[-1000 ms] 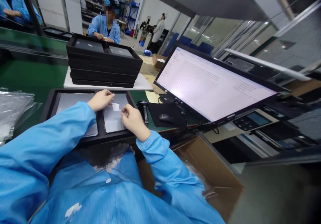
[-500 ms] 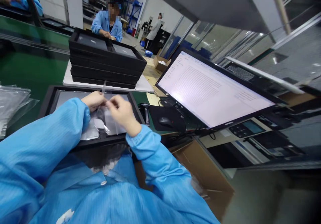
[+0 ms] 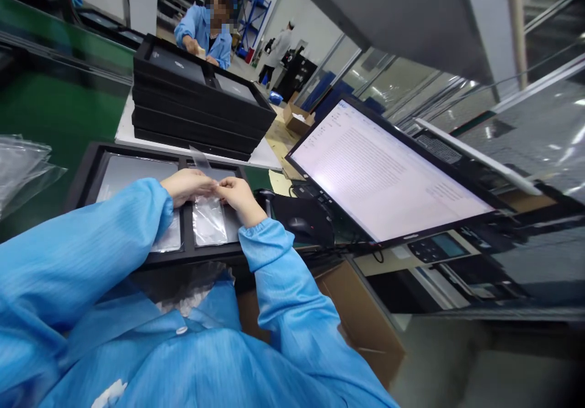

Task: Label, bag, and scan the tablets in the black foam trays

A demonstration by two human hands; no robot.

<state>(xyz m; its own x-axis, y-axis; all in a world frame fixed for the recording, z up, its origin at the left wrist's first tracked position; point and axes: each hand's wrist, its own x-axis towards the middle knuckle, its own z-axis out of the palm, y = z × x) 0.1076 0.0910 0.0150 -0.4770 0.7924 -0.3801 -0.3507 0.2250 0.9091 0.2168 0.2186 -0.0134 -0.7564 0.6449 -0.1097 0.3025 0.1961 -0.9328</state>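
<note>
My left hand (image 3: 189,185) and my right hand (image 3: 238,197) meet over a black foam tray (image 3: 187,231), fingers pinched together on a clear plastic bag (image 3: 210,222). One strip of the bag sticks up beyond my fingers, and the rest hangs down toward the tray. In the tray's left compartment lies a flat grey panel (image 3: 137,173) under clear film, partly covered by my left sleeve. Another flat grey item (image 3: 232,231) shows in the right compartment beneath the bag. Whether anything is inside the bag I cannot tell.
Behind the tray stands a stack of black trays (image 3: 196,112) on a white board. Several clear bags (image 3: 22,164) lie at left. To the right are a scanner (image 3: 265,200), a mouse (image 3: 299,225), a monitor (image 3: 388,170) and a cardboard box (image 3: 361,310). A co-worker (image 3: 205,33) sits beyond.
My right hand, blurred before, has come up against my left hand at the bag. Both hands are slightly farther right, and the bag now hangs flatter over the right compartment.
</note>
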